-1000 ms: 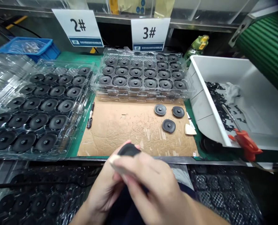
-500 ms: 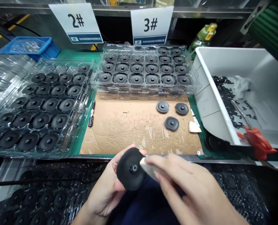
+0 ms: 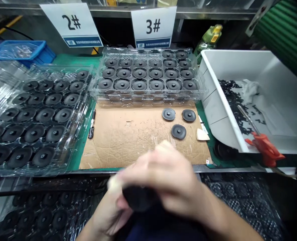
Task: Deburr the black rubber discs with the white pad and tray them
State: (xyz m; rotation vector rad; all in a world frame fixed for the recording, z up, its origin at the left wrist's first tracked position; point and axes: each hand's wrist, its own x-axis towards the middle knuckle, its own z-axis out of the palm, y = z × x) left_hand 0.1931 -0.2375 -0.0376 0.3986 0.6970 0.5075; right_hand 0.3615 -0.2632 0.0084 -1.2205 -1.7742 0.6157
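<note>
My left hand (image 3: 113,207) grips a round black disc (image 3: 139,198) by its left side, in front of the bench's near edge. Over the disc's top lies my right hand (image 3: 161,174), closed and smeared by motion. A pale edge of a pad (image 3: 114,184) shows at its fingertips, beside my left hand. Three more black discs (image 3: 178,132) lie on the brown cardboard (image 3: 123,140), and a cream wedge-shaped pad (image 3: 202,135) rests near its right side.
Clear trays of black discs stand at the left (image 3: 70,134) and at the back (image 3: 148,95). On the right is a white bin (image 3: 228,113) with small black pieces and an orange-handled tool (image 3: 266,149). A black marker (image 3: 92,124) lies on the cardboard's left edge.
My right hand has swept left and up across the held disc with its pad, now covering the disc's upper part. The whole view has shifted slightly.
</note>
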